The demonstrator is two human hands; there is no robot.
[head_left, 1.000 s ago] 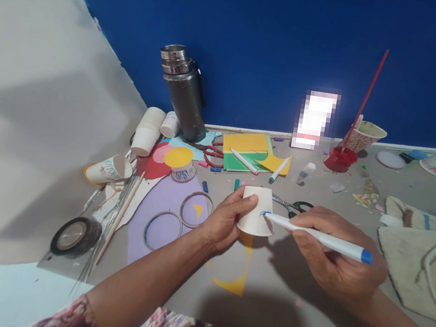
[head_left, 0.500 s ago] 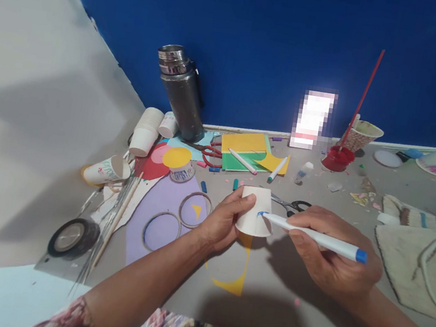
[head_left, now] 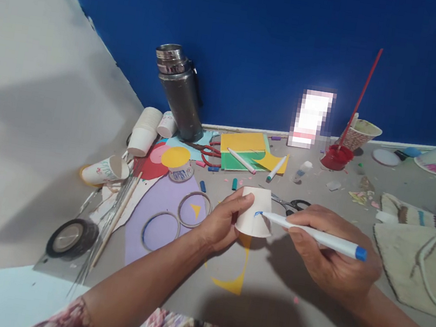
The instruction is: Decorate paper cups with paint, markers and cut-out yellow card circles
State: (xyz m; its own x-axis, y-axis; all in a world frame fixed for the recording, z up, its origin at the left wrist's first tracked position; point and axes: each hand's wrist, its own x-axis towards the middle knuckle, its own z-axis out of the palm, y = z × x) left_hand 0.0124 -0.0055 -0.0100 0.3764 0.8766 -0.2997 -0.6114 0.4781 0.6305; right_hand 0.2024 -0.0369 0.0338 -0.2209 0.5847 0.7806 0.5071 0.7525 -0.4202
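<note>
A plain white paper cup (head_left: 254, 226), turned upside down, is gripped by my left hand (head_left: 223, 224), the thumb lying across its side. My right hand (head_left: 331, 254) holds a white felt-tip pen (head_left: 323, 239) with a blue end. The pen's tip touches the cup wall, where a small blue mark (head_left: 258, 213) shows. Behind the cup lie scissors (head_left: 297, 204) with black handles, partly hidden by the cup and my right hand. Beneath the cup, yellow paper scraps (head_left: 230, 284) rest on the table.
Tape rings (head_left: 161, 231) lie on purple paper (head_left: 140, 206) at left, beside a wooden stick (head_left: 115, 224) and a black tape roll (head_left: 71, 238). A steel flask (head_left: 182, 98), stacked cups (head_left: 143, 133) and a red pot (head_left: 336, 158) stand along the wall. A cloth bag (head_left: 401, 256) lies right.
The pen tip has shifted very slightly left on the cup, and the blue mark looks a little larger. Both hands keep nearly the same place.
</note>
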